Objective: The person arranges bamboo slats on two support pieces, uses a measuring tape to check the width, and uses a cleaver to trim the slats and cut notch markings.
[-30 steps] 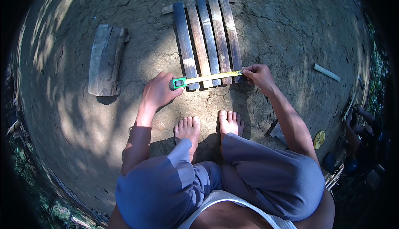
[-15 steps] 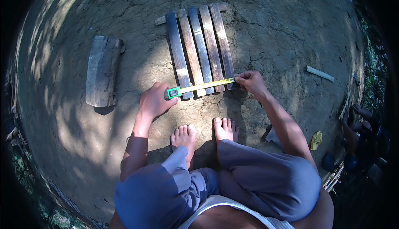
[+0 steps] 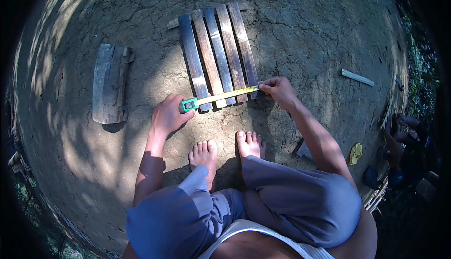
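Observation:
Several long wooden slats (image 3: 205, 50) lie side by side with narrow gaps, their far ends over a crosswise wooden strip (image 3: 173, 23). Across their near ends stretches the yellow blade (image 3: 226, 96) of a tape measure. My left hand (image 3: 165, 116) is closed round its green and black case (image 3: 189, 105), just left of the leftmost slat. At the right, my right hand (image 3: 279, 91) pinches the blade's free end between thumb and finger, beside the rightmost slat's near end. The curled fingers of both hands are partly hidden.
A thick split piece of wood (image 3: 108, 85) lies on the cracked earth to the left. Off to the right are a pale stick (image 3: 358, 77), a crumpled yellow scrap (image 3: 355, 153) and a grey flat piece (image 3: 304, 150). Another person (image 3: 406, 139) sits in shadow at the right rim.
The whole view has shifted slightly, so the slats and both hands appear a little further left. My grip on the tape measure and its blade looks the same.

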Demonstrator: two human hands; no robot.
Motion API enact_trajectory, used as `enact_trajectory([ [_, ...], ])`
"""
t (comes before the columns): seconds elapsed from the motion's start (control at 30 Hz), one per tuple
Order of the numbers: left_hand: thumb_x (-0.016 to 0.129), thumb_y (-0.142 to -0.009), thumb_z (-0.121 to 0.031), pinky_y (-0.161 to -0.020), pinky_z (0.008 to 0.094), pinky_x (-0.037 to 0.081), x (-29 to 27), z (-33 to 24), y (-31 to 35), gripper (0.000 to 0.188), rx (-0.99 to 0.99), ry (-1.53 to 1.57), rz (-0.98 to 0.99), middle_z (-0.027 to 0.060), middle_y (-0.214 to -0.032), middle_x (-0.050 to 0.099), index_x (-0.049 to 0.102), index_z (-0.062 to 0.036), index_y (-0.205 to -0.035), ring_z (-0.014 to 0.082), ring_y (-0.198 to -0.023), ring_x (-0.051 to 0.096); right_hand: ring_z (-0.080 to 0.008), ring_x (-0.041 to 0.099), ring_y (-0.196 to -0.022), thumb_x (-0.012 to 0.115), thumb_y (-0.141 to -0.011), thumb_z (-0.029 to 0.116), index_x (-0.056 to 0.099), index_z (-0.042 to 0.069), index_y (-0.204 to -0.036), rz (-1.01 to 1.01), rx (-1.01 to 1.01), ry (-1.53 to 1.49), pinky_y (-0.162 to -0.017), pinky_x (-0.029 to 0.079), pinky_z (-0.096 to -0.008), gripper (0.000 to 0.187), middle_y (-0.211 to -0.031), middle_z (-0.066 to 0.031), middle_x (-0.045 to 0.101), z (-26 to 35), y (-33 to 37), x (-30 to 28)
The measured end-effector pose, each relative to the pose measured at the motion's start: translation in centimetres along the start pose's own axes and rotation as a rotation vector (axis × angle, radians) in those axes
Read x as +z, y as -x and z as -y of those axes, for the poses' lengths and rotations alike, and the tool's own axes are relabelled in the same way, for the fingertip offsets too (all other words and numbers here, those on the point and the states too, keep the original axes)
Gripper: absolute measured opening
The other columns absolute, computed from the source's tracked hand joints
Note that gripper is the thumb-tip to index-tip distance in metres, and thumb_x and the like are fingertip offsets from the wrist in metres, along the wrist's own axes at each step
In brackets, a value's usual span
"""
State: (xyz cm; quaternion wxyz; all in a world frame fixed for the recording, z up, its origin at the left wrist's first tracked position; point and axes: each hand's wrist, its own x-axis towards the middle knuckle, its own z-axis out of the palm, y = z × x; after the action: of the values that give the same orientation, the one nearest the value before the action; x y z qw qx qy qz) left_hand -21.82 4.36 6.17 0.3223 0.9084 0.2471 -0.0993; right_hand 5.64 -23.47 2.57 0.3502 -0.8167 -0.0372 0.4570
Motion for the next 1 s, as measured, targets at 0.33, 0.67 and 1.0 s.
enact_trajectory([
  [0.33,0.080,-0.078,-0.043,-0.081,0.0473,0.056,-0.11,-0.14,-0.05,0.045,-0.019,-0.005,0.020,0.0175,-0.099,0.067,0.069,-0.0070,-0.102,0.0388,-0.093,0.069,-0.0086,0.064,-0.070,0.077,-0.093,0.016,0.080,0.004,-0.100,0.003,-0.023,-0.003,-0.061,0.055,-0.0262,0.015,-0.081,-0.0015,0.072,-0.22,-0.13,0.07],
  [0.67,0.080,-0.077,-0.043,-0.080,0.0470,0.055,0.05,0.05,0.07,0.044,-0.018,0.011,0.002,0.0171,-0.100,0.067,0.070,-0.0080,-0.103,0.0383,-0.093,0.069,-0.0096,0.066,-0.073,0.077,-0.094,0.014,0.078,0.002,-0.099,-0.012,-0.031,-0.016,-0.064,0.057,-0.0257,0.013,-0.084,-0.0023,0.072,0.07,0.13,0.23],
  [1.0,0.079,-0.077,-0.042,-0.080,0.0462,0.056,0.00,0.00,0.12,0.044,-0.010,0.027,-0.019,0.0169,-0.100,0.067,0.071,-0.0077,-0.102,0.0378,-0.093,0.069,-0.0092,0.066,-0.074,0.077,-0.094,0.014,0.079,0.003,-0.099,-0.022,-0.042,-0.004,-0.065,0.057,-0.0263,0.012,-0.086,-0.0021,0.073,0.04,0.15,0.30],
])
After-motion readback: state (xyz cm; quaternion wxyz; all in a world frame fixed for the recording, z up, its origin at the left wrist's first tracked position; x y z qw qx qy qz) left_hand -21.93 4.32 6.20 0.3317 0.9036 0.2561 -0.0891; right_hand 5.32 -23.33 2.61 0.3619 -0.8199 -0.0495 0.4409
